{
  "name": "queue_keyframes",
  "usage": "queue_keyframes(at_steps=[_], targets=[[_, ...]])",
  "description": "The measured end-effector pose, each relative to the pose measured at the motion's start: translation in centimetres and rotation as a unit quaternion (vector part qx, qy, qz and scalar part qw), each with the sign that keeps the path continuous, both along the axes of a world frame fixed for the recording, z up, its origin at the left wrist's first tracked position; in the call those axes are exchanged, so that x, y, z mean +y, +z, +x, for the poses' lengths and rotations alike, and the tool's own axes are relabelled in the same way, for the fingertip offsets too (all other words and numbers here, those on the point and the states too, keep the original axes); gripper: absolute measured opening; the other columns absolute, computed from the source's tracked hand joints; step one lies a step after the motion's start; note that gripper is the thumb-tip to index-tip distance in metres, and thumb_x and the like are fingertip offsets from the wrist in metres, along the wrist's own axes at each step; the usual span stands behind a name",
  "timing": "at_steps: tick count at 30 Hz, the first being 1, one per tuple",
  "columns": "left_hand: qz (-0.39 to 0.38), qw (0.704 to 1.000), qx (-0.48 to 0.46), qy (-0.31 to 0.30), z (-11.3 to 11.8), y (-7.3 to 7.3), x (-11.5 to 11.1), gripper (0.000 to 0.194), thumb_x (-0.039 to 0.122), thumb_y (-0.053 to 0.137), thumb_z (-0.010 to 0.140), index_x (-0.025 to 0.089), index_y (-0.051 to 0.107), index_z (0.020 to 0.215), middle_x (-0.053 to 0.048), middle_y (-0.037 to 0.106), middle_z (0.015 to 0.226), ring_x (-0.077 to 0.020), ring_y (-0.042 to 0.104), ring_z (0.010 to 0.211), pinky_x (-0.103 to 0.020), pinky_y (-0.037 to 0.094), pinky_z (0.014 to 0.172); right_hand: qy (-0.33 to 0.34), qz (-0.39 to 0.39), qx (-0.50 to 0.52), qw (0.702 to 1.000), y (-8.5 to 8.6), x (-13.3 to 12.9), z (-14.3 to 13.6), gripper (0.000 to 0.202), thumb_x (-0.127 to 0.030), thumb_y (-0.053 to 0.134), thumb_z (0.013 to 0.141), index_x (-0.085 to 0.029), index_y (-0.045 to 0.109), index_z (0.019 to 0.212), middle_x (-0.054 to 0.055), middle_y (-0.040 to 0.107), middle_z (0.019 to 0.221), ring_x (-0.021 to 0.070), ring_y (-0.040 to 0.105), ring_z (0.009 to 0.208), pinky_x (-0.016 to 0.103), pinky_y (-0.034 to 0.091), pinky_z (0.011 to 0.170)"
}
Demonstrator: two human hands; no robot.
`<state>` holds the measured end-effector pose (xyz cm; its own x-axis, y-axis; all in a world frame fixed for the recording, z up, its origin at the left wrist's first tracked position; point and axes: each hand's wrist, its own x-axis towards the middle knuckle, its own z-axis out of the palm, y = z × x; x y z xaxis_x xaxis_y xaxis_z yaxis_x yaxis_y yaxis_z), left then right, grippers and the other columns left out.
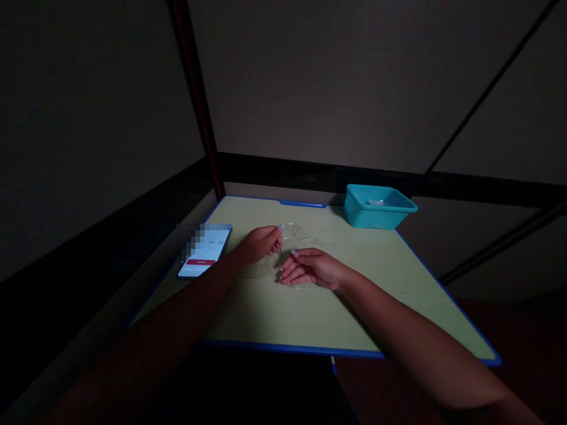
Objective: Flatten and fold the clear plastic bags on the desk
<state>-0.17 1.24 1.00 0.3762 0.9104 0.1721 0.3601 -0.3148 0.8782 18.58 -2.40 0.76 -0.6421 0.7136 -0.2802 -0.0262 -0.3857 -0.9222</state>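
Note:
A clear, thin plastic bag or sheet (pixel 295 233) lies on the table around and between my hands, its outline hard to make out. My left hand (pixel 262 243) is closed, the thumb pressed to the index finger in a pinch at the plastic's edge. Slightly nearer to me, my right hand (pixel 315 268) rests with its palm partly turned up and touches or hovers over the plastic. Its fingers are stretched and loosely curved, the thumb apart from them.
A phone (pixel 204 251) with a lit screen lies by the table's left edge. At the far right corner stands a turquoise plastic basket (pixel 376 218) with something pale inside. The light table (pixel 283 324) has a blue rim; dark walls stand behind and left.

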Motion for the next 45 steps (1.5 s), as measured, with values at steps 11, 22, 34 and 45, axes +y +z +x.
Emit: queue_keyframes(at_steps=[11, 22, 34, 45], targets=[[0.199, 0.924, 0.317, -0.074, 0.1, -2.1, -0.7, 0.054, 0.044, 0.051, 0.085, 0.022, 0.042, 0.134, -0.012, 0.030, 0.147, -0.0260, 0.026, 0.135, -0.044, 0.022, 0.106, -0.270, 0.363, -0.149, 0.879, -0.2, 4.8, 3.8, 0.030, -0.045, 0.056, 0.079, -0.017, 0.063, 0.075, 0.002, 0.059, 0.062, 0.0144, 0.053, 0.058, 0.028, 0.042, 0.059], [0.101, 0.900, 0.382, -0.187, 0.1, -0.4, -1.6, 0.059, 0.047, 0.056, 0.082, 0.037, 0.035, 0.136, -0.009, 0.020, 0.150, -0.0285, 0.014, 0.138, -0.062, 0.005, 0.102, -0.273, 0.423, -0.467, 0.727, -2.0, 6.5, 5.3, 0.018, -0.028, 0.050, 0.085, -0.016, 0.063, 0.088, 0.008, 0.065, 0.083, 0.0173, 0.054, 0.074, 0.029, 0.039, 0.069], [0.147, 0.890, 0.415, -0.117, 0.5, -0.9, -1.9, 0.076, 0.057, 0.062, 0.073, 0.028, 0.034, 0.139, -0.016, 0.018, 0.149, -0.0309, 0.016, 0.138, -0.060, 0.004, 0.104, -0.075, 0.484, -0.465, 0.737, -1.8, 4.7, 3.5, 0.041, -0.031, 0.043, 0.090, -0.035, 0.045, 0.131, 0.006, 0.043, 0.140, 0.0297, 0.023, 0.135, 0.071, 0.004, 0.096], [0.168, 0.907, 0.383, -0.057, 0.1, -1.5, -1.2, 0.061, 0.053, 0.057, 0.079, 0.023, 0.047, 0.131, -0.017, 0.030, 0.145, -0.0294, 0.025, 0.135, -0.055, 0.015, 0.106, -0.048, 0.510, -0.430, 0.743, -2.3, 4.9, 3.3, 0.035, -0.030, 0.041, 0.092, -0.026, 0.054, 0.124, 0.009, 0.050, 0.134, 0.0273, 0.032, 0.131, 0.067, 0.007, 0.098]])
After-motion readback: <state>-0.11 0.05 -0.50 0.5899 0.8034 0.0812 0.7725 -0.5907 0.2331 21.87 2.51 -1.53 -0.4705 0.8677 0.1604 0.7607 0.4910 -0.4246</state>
